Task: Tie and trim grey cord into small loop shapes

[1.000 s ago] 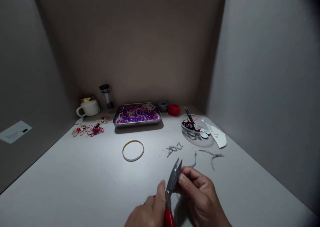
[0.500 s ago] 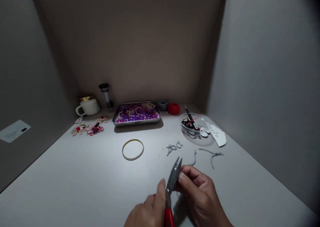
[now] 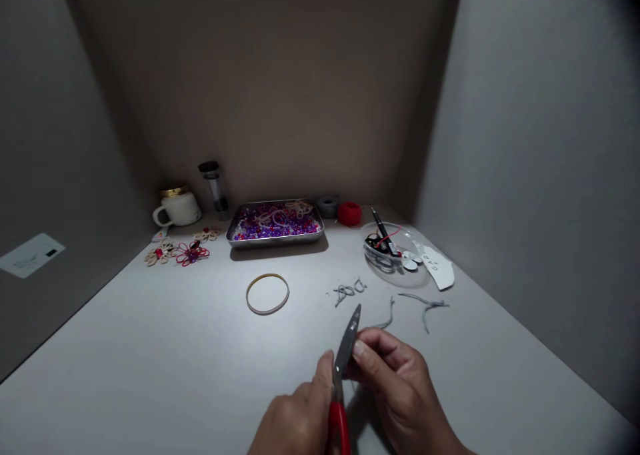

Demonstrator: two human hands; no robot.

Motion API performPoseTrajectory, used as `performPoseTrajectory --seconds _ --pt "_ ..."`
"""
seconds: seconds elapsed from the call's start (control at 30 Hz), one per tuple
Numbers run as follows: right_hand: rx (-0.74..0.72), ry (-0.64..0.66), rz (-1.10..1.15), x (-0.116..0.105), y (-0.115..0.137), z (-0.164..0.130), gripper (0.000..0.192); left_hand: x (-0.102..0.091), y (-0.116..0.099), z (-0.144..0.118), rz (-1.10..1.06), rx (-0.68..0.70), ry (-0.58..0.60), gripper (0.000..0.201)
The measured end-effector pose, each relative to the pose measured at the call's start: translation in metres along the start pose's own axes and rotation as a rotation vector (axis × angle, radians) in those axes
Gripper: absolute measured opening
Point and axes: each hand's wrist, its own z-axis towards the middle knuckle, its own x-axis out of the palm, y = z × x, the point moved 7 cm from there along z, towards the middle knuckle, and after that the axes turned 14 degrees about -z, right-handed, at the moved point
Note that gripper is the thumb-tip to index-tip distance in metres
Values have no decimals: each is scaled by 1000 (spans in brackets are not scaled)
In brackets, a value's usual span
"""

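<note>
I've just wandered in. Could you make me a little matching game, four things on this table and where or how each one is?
Things:
1. Red-handled metal scissors
2. Thin, round tan hoop
3. Shallow, rectangular metal tray
4. Slim black pen

Places and states:
A. Full of small purple, red and clear beads
B. Leaning in a clear, round plastic bowl
C. Held in the left fingers, blades closed
D. Lying flat on the white tabletop

Pairs: 1-C, 2-D, 3-A, 4-B
</note>
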Motion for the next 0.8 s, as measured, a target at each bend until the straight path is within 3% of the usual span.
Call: performPoseTrajectory --seconds 0.13,0.2,0.3,0.53,0.8 --pt "92 -29 145 0 -3 3 17 -20 -14 19 -189 -67 -57 35" --pt "137 -31 256 0 -4 6 15 -36 -5 26 -304 -218 -166 30" --pt "138 10 312 2 -2 6 14 -42 13 30 -559 -423 -235 42" --pt "-133 200 81 10 14 -9 9 -17 23 25 -1019 -503 -199 52" --pt "-437 468 -209 37 31 -18 10 -14 20 25 -1102 -439 -211 52"
